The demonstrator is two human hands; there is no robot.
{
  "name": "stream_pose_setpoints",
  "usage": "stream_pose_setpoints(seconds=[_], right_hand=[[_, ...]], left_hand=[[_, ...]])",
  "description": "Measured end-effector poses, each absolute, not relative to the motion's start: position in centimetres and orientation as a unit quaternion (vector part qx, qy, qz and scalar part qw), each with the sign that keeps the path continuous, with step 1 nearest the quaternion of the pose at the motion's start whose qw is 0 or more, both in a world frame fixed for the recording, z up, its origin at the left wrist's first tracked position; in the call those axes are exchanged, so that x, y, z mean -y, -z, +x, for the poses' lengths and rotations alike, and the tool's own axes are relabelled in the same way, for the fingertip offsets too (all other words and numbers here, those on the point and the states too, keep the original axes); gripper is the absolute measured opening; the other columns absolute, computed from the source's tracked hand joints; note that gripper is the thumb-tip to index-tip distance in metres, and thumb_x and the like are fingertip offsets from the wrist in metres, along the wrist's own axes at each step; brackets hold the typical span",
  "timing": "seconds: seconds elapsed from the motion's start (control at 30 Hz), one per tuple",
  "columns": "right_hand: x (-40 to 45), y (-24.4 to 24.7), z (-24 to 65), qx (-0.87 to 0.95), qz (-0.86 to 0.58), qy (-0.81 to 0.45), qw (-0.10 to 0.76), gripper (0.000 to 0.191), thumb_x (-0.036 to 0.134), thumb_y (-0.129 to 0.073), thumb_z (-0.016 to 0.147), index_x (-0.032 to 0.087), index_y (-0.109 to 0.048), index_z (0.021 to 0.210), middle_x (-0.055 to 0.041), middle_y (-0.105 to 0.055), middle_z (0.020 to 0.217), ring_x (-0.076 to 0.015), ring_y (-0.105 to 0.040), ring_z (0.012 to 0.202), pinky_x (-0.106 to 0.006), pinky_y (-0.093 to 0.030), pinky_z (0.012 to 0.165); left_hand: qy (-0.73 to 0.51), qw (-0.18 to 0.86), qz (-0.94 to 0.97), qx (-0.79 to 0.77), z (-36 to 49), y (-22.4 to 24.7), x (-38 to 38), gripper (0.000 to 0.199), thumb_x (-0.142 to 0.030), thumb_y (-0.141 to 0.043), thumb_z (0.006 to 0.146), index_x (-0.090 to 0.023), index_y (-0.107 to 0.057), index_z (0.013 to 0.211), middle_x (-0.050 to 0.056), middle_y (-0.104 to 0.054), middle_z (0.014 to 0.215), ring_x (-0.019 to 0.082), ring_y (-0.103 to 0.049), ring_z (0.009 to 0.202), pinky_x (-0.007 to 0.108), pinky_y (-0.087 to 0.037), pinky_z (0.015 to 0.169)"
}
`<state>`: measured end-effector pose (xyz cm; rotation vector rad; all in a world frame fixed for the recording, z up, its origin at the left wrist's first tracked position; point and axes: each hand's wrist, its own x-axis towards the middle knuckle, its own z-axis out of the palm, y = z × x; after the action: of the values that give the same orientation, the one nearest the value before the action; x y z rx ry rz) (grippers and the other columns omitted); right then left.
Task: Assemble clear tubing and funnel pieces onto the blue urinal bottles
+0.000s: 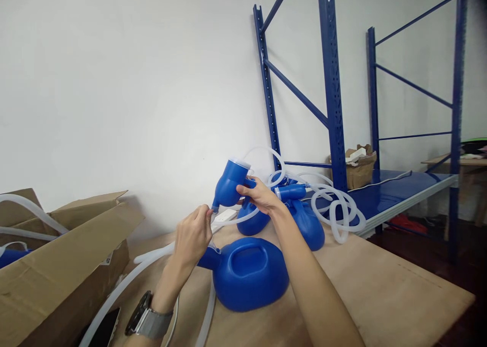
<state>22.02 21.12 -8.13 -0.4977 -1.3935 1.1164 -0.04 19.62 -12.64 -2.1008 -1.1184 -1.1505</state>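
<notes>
A blue plastic funnel-shaped cup [230, 183] with a pale rim is held tilted above the table, its narrow spout pointing down to the left. My right hand [258, 195] is closed around the cup's side handle. The closed fingers of my left hand [193, 233] pinch the spout's tip; whether a hose end is also between them is hidden. Below both hands lies a blue jug [251, 276] with a moulded grip and its neck toward the left. A translucent hose [125, 281] runs past my left wrist.
Several more blue bottles [307, 225] and coiled hoses [342, 212] lie at the table's back right. An open cardboard box [76, 245] stands at left. A white power strip [225, 216] sits near the wall. Blue shelving [333, 83] rises behind; a brown carton [359, 172] rests on its shelf.
</notes>
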Motion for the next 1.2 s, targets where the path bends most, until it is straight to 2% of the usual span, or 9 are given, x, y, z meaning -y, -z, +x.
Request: stream_pose_setpoints(seconds=[0.13, 0.23, 0.43, 0.5, 0.6, 0.77, 1.03, 1.2], right_hand=[[-20.2, 7.3, 21.0, 0.597, -0.256, -0.442, 0.619, 0.067, 0.040, -0.096, 0.057, 0.019, -0.068, 0.113, -0.0087, -0.073, 0.108, -0.0248, -0.073, 0.092, -0.031, -0.063, 0.065], [-19.4, 6.9, 20.3, 0.620, -0.297, -0.374, 0.623, 0.064, 0.039, -0.094, 0.060, 0.018, -0.068, 0.114, -0.0080, -0.073, 0.100, -0.0222, -0.072, 0.081, -0.029, -0.060, 0.061], [-18.2, 6.2, 19.1, 0.650, -0.371, -0.249, 0.615, 0.055, 0.049, -0.093, 0.057, 0.017, -0.072, 0.096, -0.0066, -0.073, 0.086, -0.0197, -0.066, 0.073, -0.023, -0.048, 0.050], [-18.6, 6.4, 19.1, 0.654, -0.357, -0.262, 0.613, 0.052, 0.051, -0.092, 0.058, 0.017, -0.072, 0.092, -0.0050, -0.071, 0.079, -0.0181, -0.064, 0.069, -0.023, -0.046, 0.049], [-19.8, 7.0, 19.7, 0.660, -0.303, -0.351, 0.591, 0.047, 0.049, -0.091, 0.060, 0.016, -0.072, 0.089, -0.0035, -0.070, 0.074, -0.0170, -0.064, 0.066, -0.024, -0.049, 0.052], [-21.0, 7.7, 20.6, 0.625, -0.251, -0.487, 0.556, 0.047, 0.049, -0.090, 0.062, 0.016, -0.072, 0.091, -0.0051, -0.074, 0.082, -0.0195, -0.071, 0.075, -0.026, -0.055, 0.061], [-20.8, 7.4, 20.7, 0.624, -0.248, -0.467, 0.576, 0.044, 0.047, -0.090, 0.062, 0.016, -0.073, 0.090, -0.0054, -0.074, 0.084, -0.0200, -0.071, 0.076, -0.027, -0.055, 0.064], [-21.0, 7.7, 20.5, 0.627, -0.240, -0.461, 0.580, 0.042, 0.046, -0.088, 0.062, 0.017, -0.074, 0.088, -0.0038, -0.073, 0.083, -0.0198, -0.070, 0.078, -0.026, -0.053, 0.064]], left_hand=[[0.456, 0.261, -0.741, 0.419, 0.4, 13.1, -19.7, 0.031, -0.027, -0.029, 0.104, -0.024, -0.044, 0.077, 0.003, -0.061, 0.067, 0.018, -0.053, 0.056, 0.029, -0.026, 0.056], [0.466, 0.260, -0.728, 0.431, 0.5, 13.2, -19.7, 0.030, -0.027, -0.031, 0.104, -0.023, -0.047, 0.080, 0.004, -0.064, 0.070, 0.019, -0.057, 0.059, 0.029, -0.024, 0.055], [0.466, 0.240, -0.707, 0.475, 0.5, 13.7, -20.1, 0.028, -0.028, -0.032, 0.102, -0.023, -0.048, 0.080, 0.005, -0.065, 0.070, 0.020, -0.055, 0.057, 0.029, -0.022, 0.055], [0.478, 0.220, -0.706, 0.474, 0.6, 13.7, -20.2, 0.028, -0.028, -0.031, 0.102, -0.024, -0.046, 0.078, 0.004, -0.062, 0.068, 0.019, -0.053, 0.055, 0.029, -0.023, 0.055], [0.488, 0.169, -0.731, 0.446, 0.6, 13.1, -20.0, 0.030, -0.029, -0.030, 0.101, -0.025, -0.039, 0.072, -0.001, -0.053, 0.059, 0.017, -0.048, 0.052, 0.028, -0.028, 0.056], [0.479, 0.091, -0.772, 0.408, 0.4, 11.8, -19.3, 0.034, -0.035, -0.028, 0.101, -0.026, -0.031, 0.068, -0.004, -0.043, 0.055, 0.016, -0.042, 0.050, 0.027, -0.031, 0.055], [0.450, 0.007, -0.801, 0.394, -0.3, 11.6, -19.7, 0.035, -0.038, -0.028, 0.101, -0.026, -0.034, 0.068, -0.004, -0.043, 0.057, 0.016, -0.044, 0.053, 0.028, -0.034, 0.057], [0.426, -0.144, -0.811, 0.374, -1.1, 11.5, -20.2, 0.047, -0.059, -0.028, 0.100, -0.025, -0.033, 0.068, -0.005, -0.038, 0.060, 0.014, -0.039, 0.057, 0.028, -0.036, 0.058]])
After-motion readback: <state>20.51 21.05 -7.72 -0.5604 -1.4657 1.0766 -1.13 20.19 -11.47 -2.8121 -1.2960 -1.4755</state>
